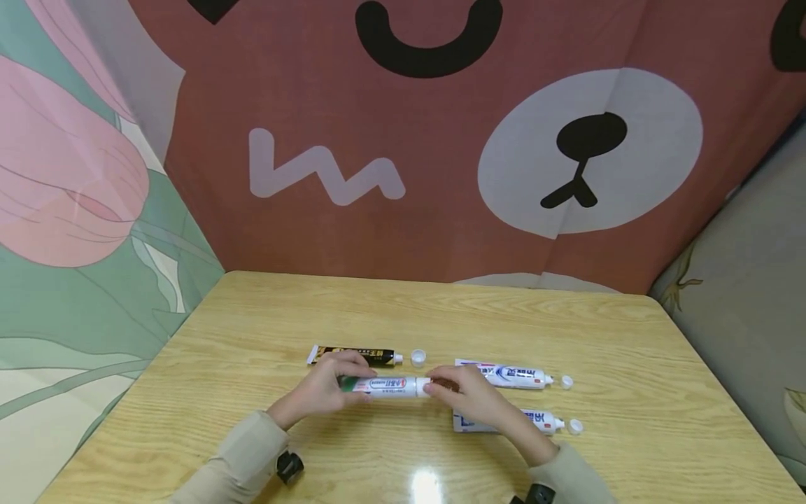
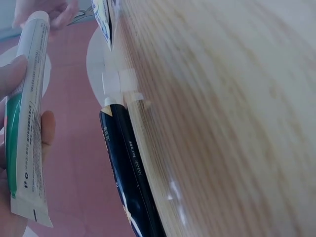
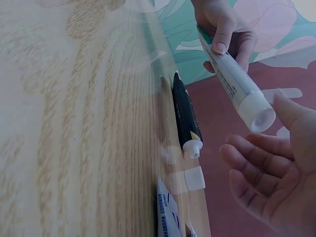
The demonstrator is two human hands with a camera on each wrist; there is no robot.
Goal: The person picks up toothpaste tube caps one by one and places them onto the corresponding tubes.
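"Green-and-white toothpaste tube (image 1: 387,386): where is it, and who has it?"

"It's up off the tabletop (image 1: 283,315), crosswise in front of the person. The left hand (image 1: 324,385) grips it near the green tail, thumb on one side, fingers on the other."

"Why there?"

"Probably to steady the body and leave the white cap (image 1: 423,387) exposed for the right hand (image 1: 469,395)."

"Is that one clamped on too?"

"Doesn't look it. In the right wrist view its thumb and fingers stand apart around the cap; I can't tell whether the thumb tip touches."

"And the others?"

"A black-and-gold tube (image 1: 355,356) lies behind the left hand, its loose cap (image 1: 418,358) just beyond the nozzle. Two white-and-blue toothpaste tubes (image 1: 513,375) (image 1: 541,421) lie at the right, the nearer partly hidden by the right arm."

"Uncapped as well?"

"Yes, each with a small cap (image 1: 567,382) (image 1: 576,426) just beside its nozzle, perhaps so every cap is easily matched to its tube."
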